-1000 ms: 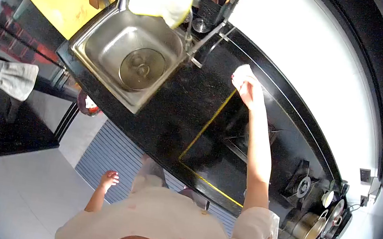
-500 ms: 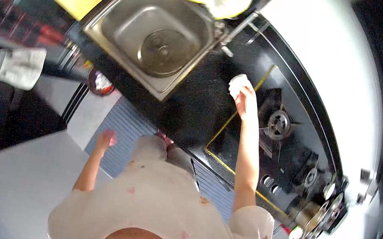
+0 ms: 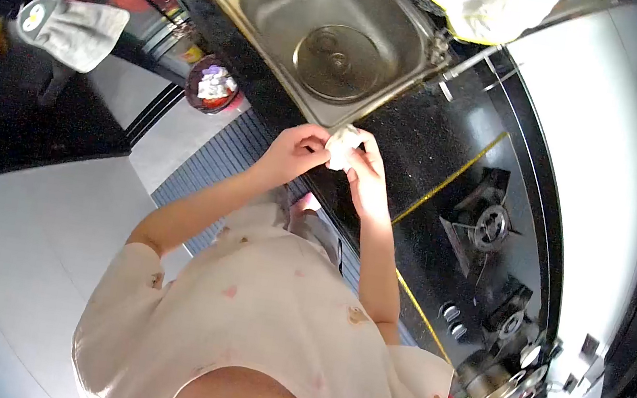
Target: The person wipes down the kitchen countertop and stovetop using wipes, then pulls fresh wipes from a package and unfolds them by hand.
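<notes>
A crumpled white tissue (image 3: 341, 150) is held in front of me, above the counter's front edge near the sink corner. My left hand (image 3: 296, 151) is closed, with its thumb and fingertips pinching the tissue's left side. On the other side, the fingers of my right hand (image 3: 367, 175) are wrapped round it. Just beyond both hands lies the near corner of the steel sink (image 3: 332, 111).
To the right is a black gas stove with a burner (image 3: 491, 227) and pots (image 3: 492, 382) at its far end. A waste bin (image 3: 211, 84) stands on the floor at left, by a hanging grey towel (image 3: 81, 31). A yellow-edged white cloth (image 3: 492, 8) lies behind the sink.
My right hand has come back from beside the stove towards my body with the tissue. My left hand has risen from my side and taken hold of it too. The view has shifted.
</notes>
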### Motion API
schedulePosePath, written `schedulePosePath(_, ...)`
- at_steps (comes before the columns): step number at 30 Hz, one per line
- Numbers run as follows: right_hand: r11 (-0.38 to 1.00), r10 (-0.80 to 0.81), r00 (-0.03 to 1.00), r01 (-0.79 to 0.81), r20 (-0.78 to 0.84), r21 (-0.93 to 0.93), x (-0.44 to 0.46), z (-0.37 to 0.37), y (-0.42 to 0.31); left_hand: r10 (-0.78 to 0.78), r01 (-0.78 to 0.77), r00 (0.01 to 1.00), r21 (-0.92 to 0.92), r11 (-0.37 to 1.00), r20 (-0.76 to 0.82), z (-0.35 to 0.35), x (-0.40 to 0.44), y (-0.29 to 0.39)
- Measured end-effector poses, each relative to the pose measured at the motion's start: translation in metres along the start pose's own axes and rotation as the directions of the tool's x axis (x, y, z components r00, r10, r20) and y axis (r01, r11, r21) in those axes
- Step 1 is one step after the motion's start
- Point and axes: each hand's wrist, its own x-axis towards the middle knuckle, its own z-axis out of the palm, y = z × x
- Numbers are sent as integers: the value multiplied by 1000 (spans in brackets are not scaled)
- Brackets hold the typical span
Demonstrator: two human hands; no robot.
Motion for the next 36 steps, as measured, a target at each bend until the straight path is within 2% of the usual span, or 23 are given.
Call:
schedulePosePath(1, 1000, -23, 1000, 23, 0, 20, 1, -1, -4, 0, 2, 999, -51, 999, 42, 0, 9, 5)
schedulePosePath(2, 996, -71, 996, 68, -52, -65, 5, -2, -6, -18, 25, 996, -78, 997, 91, -1, 17, 14)
schedulePosePath(5, 941, -237, 959, 188, -153, -280, 12, 5, -11, 96, -79, 977, -96, 992, 193, -4, 38, 29)
schedulePosePath(6, 912, -293, 939, 218, -179, -348, 12, 8, -11, 139, -104, 960, -150, 983, 242, -5, 46, 31)
schedulePosePath(10, 790, -544, 809, 403, -224, -462, 18, 40, -23, 217, -192, 921, -107, 976, 324, -18, 64, 47)
schedulePosePath(11, 713, -617, 761, 434, -199, -551, 21, 51, -26, 378, -413, 854, 24, 911, 358, -25, 70, 54)
schedulePosePath(13, 537, -736, 665, 461, -126, -707, 27, 69, -28, 622, -772, 621, 233, 592, 477, -38, 78, 81)
schedulePosePath(14, 333, -766, 643, 419, 17, -845, 29, 66, -31, 691, -835, 537, 186, 518, 484, -41, 79, 92)
schedulePosePath(15, 113, -811, 564, 408, 152, -906, 32, 69, -35, 754, -913, 404, 185, 363, 518, -48, 84, 96)
schedulePosePath(17, -92, -848, 453, 383, 274, -919, 39, 74, -35, 768, -946, 323, 177, 271, 552, -61, 87, 106)
schedulePosePath(18, -107, -874, 407, 371, 265, -922, 43, 81, -35, 768, -947, 320, 163, 277, 554, -66, 88, 109)
schedulePosePath(20, -100, -886, 388, 379, 256, -920, 51, 88, -34, 773, -950, 309, 137, 281, 554, -73, 91, 116)
schedulePosePath(22, -94, -889, 384, 379, 249, -920, 57, 95, -34, 704, -878, 442, 110, 465, 556, -80, 89, 129)
schedulePosePath(25, 107, -902, 424, 404, 82, -908, 64, 99, -28, 554, -742, 563, 79, 666, 613, -91, 96, 131)
schedulePosePath(26, 91, -868, 482, 382, 114, -920, 64, 93, -26, 484, -592, 664, 7, 806, 570, -91, 98, 120)
schedulePosePath(28, 348, -858, 507, 443, -89, -826, 70, 97, -19, 322, -307, 794, -117, 945, 516, -88, 99, 109)
schedulePosePath(29, 465, -832, 521, 469, -190, -751, 73, 98, -15, 283, -256, 826, -125, 959, 487, -85, 101, 107)
schedulePosePath(30, 513, -807, 557, 502, -194, -696, 78, 94, -13, 240, -200, 855, -135, 971, 461, -83, 103, 103)
schedulePosePath(31, 562, -811, 507, 538, -292, -628, 84, 94, -12, 198, -148, 876, -146, 978, 440, -78, 106, 98)
schedulePosePath(33, 752, -656, 601, 461, -457, -472, 81, 85, -8, 312, -291, 876, -112, 950, 367, -67, 114, 85)
schedulePosePath(34, 828, -537, 661, 531, -524, -179, 80, 84, -8, 364, -361, 865, -76, 929, 345, -60, 118, 84)
schedulePosePath(35, 848, -383, 745, 518, -546, 111, 76, 83, -13, 413, -425, 850, -39, 904, 326, -53, 122, 80)
schedulePosePath(36, 819, -401, 734, 555, -547, 144, 73, 80, -11, 443, -459, 835, -31, 888, 326, -45, 126, 76)
